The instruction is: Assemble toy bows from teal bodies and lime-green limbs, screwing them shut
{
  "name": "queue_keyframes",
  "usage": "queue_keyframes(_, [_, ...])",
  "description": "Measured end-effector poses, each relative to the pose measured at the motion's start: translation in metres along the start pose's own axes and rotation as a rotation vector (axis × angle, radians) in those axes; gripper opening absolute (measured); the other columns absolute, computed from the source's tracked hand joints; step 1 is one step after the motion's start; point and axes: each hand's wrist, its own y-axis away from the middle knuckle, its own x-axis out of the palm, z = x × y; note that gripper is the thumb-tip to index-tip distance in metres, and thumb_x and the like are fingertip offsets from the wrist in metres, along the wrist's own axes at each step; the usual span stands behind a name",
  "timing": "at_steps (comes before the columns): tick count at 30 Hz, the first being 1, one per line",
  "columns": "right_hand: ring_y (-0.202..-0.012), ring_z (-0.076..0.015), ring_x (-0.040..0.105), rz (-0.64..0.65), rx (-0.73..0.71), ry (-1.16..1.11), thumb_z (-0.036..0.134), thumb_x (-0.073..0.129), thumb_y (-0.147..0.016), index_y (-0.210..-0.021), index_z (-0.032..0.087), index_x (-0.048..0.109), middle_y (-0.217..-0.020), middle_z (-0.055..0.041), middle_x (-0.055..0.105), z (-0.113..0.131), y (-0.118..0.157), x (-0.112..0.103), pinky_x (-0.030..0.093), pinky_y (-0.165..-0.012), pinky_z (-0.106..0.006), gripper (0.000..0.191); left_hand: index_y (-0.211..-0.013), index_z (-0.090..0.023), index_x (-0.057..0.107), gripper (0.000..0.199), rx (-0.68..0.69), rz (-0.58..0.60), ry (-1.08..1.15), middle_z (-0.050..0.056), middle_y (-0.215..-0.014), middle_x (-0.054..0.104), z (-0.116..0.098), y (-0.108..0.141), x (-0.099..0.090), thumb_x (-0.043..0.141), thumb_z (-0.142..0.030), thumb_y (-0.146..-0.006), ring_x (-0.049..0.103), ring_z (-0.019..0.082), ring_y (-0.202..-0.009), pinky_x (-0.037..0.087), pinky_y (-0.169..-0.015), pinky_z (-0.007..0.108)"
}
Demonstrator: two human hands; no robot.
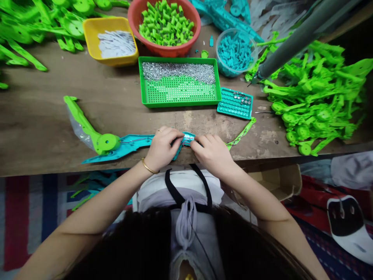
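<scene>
A wooden workbench (43, 116) is seen from above, from a camera worn on the head of a seated person. At the near edge of the bench, a long teal plastic part (128, 144) is held flat between both hands. The left hand (163, 147), with a ring and a gold bangle at the wrist, is curled over the part's middle, fingers closed on it. The right hand (212, 152) is pinched narrowly at the same spot, where thin red wires (186, 140) can just be made out; what the fingertips grip cannot be told for certain. A green round-hubbed plastic arm (87, 128) is attached at the teal part's left end, and a thin green strip (241, 134) trails off to the right.

The part is judged to be light, stiff and thin-walled, so it is best steadied at its broad middle, while the wires look fine and easily snagged.

Further back, a green perforated tray (180, 99) half filled with small silver metal pieces is set, with a yellow tub (90, 29), a red bowl of green pieces (166, 23), a clear cup of teal pieces (235, 52) and a small teal tray (235, 104) around it. Heaps of green plastic parts (317, 97) are piled at the right.
</scene>
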Motion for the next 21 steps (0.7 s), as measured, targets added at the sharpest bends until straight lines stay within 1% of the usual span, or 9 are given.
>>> queue_keyframes(3, [-0.087,-0.0212,0.051,0.033,-0.033,-0.029,0.023,0.045,-0.097,-0.1,0.02,0.063,-0.098,-0.0068,0.066,-0.006,-0.01,0.005,0.034,-0.074,-0.034,0.019,-0.091,-0.016,0.07,0.019,0.008,0.008,0.011,0.007,-0.09,0.073,0.001,0.0,-0.002,0.052,-0.02,-0.093,0.062,0.02,-0.085,0.049,-0.08,0.035])
queue_keyframes(6, [-0.088,-0.0212,0.051,0.067,-0.038,-0.065,0.024,0.043,-0.097,-0.103,0.02,0.064,-0.099,-0.0075,0.065,-0.011,-0.017,0.011,0.035,-0.073,-0.034,0.022,-0.093,-0.016,0.07,0.019,0.007,0.005,0.033,0.007,-0.09,0.073,0.0,0.001,-0.004,0.052,-0.02,-0.093,0.063,0.02,-0.086,0.05,-0.08,0.036])
queue_keyframes(9, [-0.091,-0.0216,0.053,0.107,-0.034,-0.151,0.024,0.042,-0.097,-0.105,0.018,0.064,-0.101,-0.0092,0.065,-0.014,-0.022,0.014,0.038,-0.076,-0.034,0.024,-0.098,-0.015,0.07,0.019,0.015,-0.01,0.035,0.008,-0.093,0.072,-0.003,0.003,-0.002,0.054,-0.023,-0.092,0.063,0.021,-0.088,0.05,-0.081,0.037])
queue_keyframes(11, [-0.094,-0.0216,0.055,0.131,-0.019,-0.259,0.021,0.043,-0.096,-0.106,0.017,0.063,-0.103,-0.0101,0.066,-0.017,-0.024,0.015,0.042,-0.08,-0.034,0.023,-0.099,-0.015,0.07,0.019,0.022,-0.024,-0.007,0.009,-0.094,0.072,-0.004,0.006,0.0,0.055,-0.026,-0.092,0.062,0.022,-0.09,0.05,-0.082,0.038])
queue_keyframes(14, [-0.095,-0.0197,0.059,0.114,0.08,-0.494,0.017,0.044,-0.094,-0.107,0.015,0.06,-0.102,-0.0092,0.067,-0.022,-0.028,0.016,0.046,-0.083,-0.033,0.021,-0.098,-0.016,0.07,0.02,0.051,-0.031,-0.098,0.01,-0.094,0.071,-0.004,0.01,0.006,0.053,-0.023,-0.093,0.06,0.023,-0.091,0.048,-0.082,0.038])
queue_keyframes(17, [-0.09,-0.0169,0.062,0.073,0.184,-0.709,0.016,0.048,-0.091,-0.104,0.017,0.058,-0.1,-0.0065,0.068,-0.028,-0.034,0.016,0.048,-0.081,-0.031,0.017,-0.099,-0.016,0.07,0.024,0.113,-0.032,-0.177,0.01,-0.095,0.072,-0.005,0.015,0.011,0.047,-0.019,-0.095,0.058,0.023,-0.09,0.046,-0.081,0.039])
queue_keyframes(21, [-0.083,-0.0147,0.064,0.078,0.227,-0.878,0.016,0.055,-0.085,-0.1,0.018,0.056,-0.094,-0.0035,0.069,-0.035,-0.045,0.018,0.05,-0.076,-0.028,0.015,-0.104,-0.015,0.07,0.027,0.179,-0.043,-0.254,0.011,-0.097,0.072,-0.007,0.019,0.014,0.043,-0.016,-0.096,0.056,0.024,-0.088,0.045,-0.08,0.04])
